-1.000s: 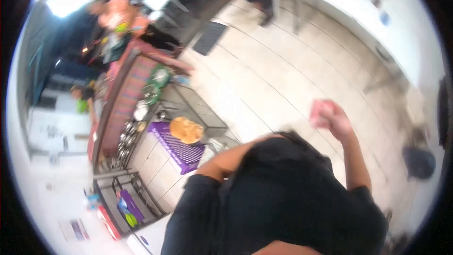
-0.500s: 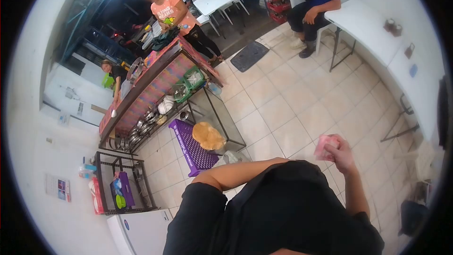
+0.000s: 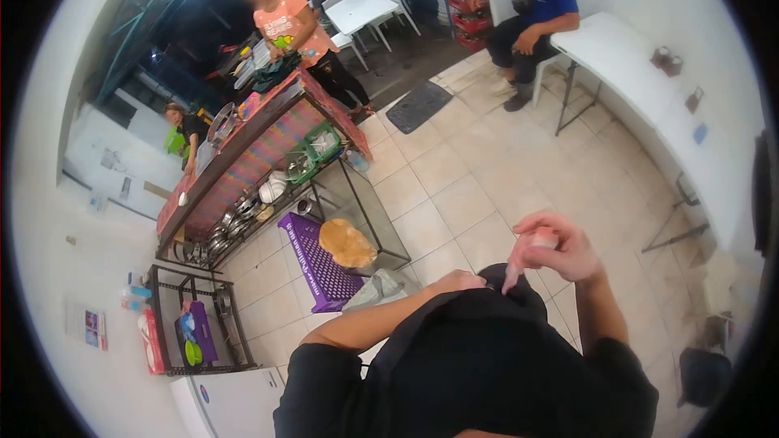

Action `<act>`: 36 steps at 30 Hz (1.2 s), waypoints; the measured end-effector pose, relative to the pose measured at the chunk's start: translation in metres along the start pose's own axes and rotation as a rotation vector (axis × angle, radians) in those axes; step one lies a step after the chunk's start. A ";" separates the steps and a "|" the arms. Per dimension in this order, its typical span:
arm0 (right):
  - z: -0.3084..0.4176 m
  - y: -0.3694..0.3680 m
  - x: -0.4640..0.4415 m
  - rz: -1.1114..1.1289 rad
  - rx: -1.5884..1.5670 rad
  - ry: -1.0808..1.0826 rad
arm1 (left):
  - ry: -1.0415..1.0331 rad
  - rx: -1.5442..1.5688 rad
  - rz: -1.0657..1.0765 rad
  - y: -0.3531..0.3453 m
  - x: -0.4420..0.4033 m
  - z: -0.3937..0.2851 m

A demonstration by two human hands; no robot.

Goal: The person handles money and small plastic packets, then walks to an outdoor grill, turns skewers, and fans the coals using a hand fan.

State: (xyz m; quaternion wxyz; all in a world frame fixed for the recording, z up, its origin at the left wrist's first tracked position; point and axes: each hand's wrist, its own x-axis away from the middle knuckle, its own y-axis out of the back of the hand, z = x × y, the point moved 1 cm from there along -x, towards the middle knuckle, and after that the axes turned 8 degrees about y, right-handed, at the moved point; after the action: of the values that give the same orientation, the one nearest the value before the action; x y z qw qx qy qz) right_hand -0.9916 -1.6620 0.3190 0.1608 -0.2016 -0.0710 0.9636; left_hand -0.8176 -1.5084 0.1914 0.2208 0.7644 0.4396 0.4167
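My right hand (image 3: 568,250) is raised in front of my body, bent at the wrist. Its fingers are closed around a small folded pink thing (image 3: 544,237), flat like paper or cloth; its kind is unclear. Part of this hand reaches down towards a fold of black fabric (image 3: 526,290) at my waist. Close to that fabric, my left hand (image 3: 458,281) lies against the front of my black shirt (image 3: 487,357). The left fingers are largely hidden by the fabric, so what they hold, if anything, does not show.
An orange-and-white cat (image 3: 347,243) lies by a purple crate (image 3: 312,264). Beyond stands a counter (image 3: 243,154) with pots below and a person in orange (image 3: 284,20). Another person (image 3: 535,8) sits by a white table (image 3: 617,53). A black rack (image 3: 231,324) stands left.
My right hand has moved left and inward towards my waist, still with the pink thing. My left hand, previously hidden, now shows by the black fabric. The view has shifted slightly.
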 end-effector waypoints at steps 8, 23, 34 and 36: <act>0.053 -0.026 -0.053 0.055 -0.107 0.220 | -0.032 0.321 -0.089 0.040 0.032 0.010; -0.186 -0.024 -0.138 0.575 0.990 0.210 | -0.006 0.429 -0.103 0.068 0.034 0.018; -0.103 0.002 -0.017 -0.242 0.498 -0.444 | -0.232 1.450 -0.587 0.072 0.096 0.033; -0.110 -0.006 -0.014 -0.292 0.230 -0.533 | -0.278 1.483 -0.616 0.082 0.103 0.037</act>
State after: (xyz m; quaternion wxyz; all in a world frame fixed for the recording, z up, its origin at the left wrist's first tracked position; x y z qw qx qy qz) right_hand -0.9323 -1.6529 0.2254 0.2949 0.0897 -0.0295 0.9508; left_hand -0.7197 -1.4619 0.2743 -0.1854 0.6015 0.7603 -0.1606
